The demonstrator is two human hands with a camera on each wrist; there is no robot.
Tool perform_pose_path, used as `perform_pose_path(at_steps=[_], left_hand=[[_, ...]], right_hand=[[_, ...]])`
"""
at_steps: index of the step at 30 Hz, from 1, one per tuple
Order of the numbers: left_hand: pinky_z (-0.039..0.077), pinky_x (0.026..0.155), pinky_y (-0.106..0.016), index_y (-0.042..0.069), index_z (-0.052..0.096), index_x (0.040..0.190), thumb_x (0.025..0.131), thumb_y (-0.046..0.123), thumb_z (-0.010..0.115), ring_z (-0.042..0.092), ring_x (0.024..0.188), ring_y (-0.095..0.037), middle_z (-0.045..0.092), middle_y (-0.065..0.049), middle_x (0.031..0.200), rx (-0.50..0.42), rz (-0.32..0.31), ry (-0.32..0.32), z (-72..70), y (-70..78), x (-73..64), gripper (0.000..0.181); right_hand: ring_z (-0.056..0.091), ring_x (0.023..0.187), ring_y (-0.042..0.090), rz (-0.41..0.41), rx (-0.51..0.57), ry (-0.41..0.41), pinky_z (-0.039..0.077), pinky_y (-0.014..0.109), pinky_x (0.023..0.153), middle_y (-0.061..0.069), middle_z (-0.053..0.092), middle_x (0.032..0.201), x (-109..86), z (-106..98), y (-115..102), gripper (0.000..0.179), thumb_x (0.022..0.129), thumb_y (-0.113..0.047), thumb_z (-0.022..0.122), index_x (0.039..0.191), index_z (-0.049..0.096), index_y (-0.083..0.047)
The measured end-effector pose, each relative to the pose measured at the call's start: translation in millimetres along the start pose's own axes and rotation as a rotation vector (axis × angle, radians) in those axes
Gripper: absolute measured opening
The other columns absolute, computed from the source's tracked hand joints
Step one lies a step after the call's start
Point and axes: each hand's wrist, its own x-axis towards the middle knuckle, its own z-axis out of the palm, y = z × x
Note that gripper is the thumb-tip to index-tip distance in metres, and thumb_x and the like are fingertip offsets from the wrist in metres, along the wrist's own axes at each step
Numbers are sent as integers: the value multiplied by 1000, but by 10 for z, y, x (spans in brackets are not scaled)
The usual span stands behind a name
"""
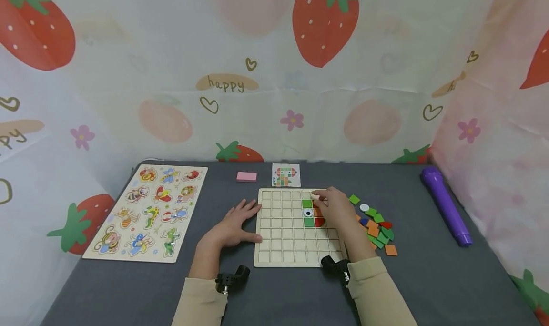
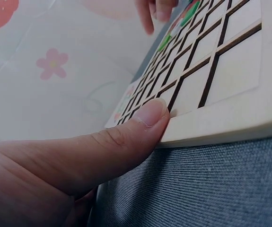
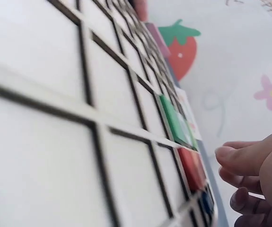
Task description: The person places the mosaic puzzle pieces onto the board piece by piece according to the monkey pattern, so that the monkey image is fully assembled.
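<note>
Beige sleeves [image 1: 201, 302] are lying across the dark tablecloth [image 1: 291, 292] nearest the viewer, and beyond them a gridded wooden board [image 1: 274, 245] is sitting flat. At its left edge the left hand [image 1: 236, 225] is bracing; were its pressure slackening, I judge, the board might be slipping and its pieces jolting. Further right, loose tiles [image 1: 372, 230] are lying heaped beside the board, and the right forearm is passing so close that a sideways brush could be scattering them. On the board, a green square, a black-dotted white piece [image 1: 308, 213] and another green square are filling one column, with orange and red pieces partly hiding under the right hand [image 1: 334, 209]; a low knuckle could be knocking these askew.

As for pose, the left hand is spreading straight fingers, thumb resting against the rim, gripping nothing. The right is arching over the board's far right part, fingers bent, thumb and forefinger lying close together; whether they are pinching a tile I cannot tell. Beyond the far edge a picture card [image 1: 286, 175] is lying, a pink block [image 1: 246, 177] to its left, and strawberry-print cloth [image 1: 274, 130] is hanging behind.
</note>
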Motion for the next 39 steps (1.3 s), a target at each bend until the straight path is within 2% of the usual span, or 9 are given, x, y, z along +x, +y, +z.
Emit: perform_pose_path(at_steps=[4,10,16,19,24,27,30,35,39], left_hand=[[7,125,-59,20,32,160,81,43,83,4,158,-34,21,-8,169,0,-6,-3,3,-4,-2,96],[7,126,-58,21,32,160,81,43,83,4,158,-33,21,-7,169,1,-16,0,11,-26,-2,96],[7,125,-58,19,33,160,81,42,83,4,158,-34,21,-8,169,-3,-12,6,14,-37,-13,96],[7,125,-59,19,33,160,81,42,83,4,158,-34,22,-7,169,-1,-12,10,13,-30,-17,96],[7,125,-59,20,33,160,81,42,83,5,158,-34,22,-7,169,3,-19,10,12,-9,-12,96],[7,125,-59,20,33,160,81,42,83,4,158,-34,21,-7,169,1,-13,4,6,-1,-1,96],[7,125,-59,21,32,160,81,43,83,4,158,-34,21,-7,169,1,-4,-1,7,-13,10,96],[7,125,-60,21,32,160,81,45,82,4,158,-34,21,-7,169,0,-1,-1,17,-35,17,96],[7,125,-60,21,32,160,81,44,83,4,158,-34,21,-7,169,-6,5,3,14,-39,16,97]], right_hand=[[63,89,28,53,77,64,52,36,64,13,67,113,-66,-149,135,34,98,-21,69,131,69,-12],[65,93,31,167,118,142,54,38,65,15,69,117,-122,-315,387,35,98,-22,68,131,68,-11],[64,112,37,255,119,137,56,50,83,18,68,125,-149,-387,519,38,98,-24,68,133,67,-9],[61,117,39,295,94,136,52,54,94,19,67,129,-156,-391,562,41,98,-26,68,134,66,-7],[51,123,46,374,38,131,44,59,101,23,63,132,-163,-388,606,44,97,-29,69,134,65,-6],[46,123,48,406,22,127,42,61,101,25,60,132,-170,-385,607,42,96,-27,69,133,67,-7],[47,120,47,400,25,136,43,60,98,25,61,128,-174,-382,599,38,96,-23,70,129,69,-6],[60,100,38,376,76,165,51,49,80,19,68,111,-174,-380,579,23,95,-21,71,112,70,-5],[63,89,32,332,127,177,52,43,71,15,69,103,-163,-390,500,19,95,-24,72,104,69,-7]])
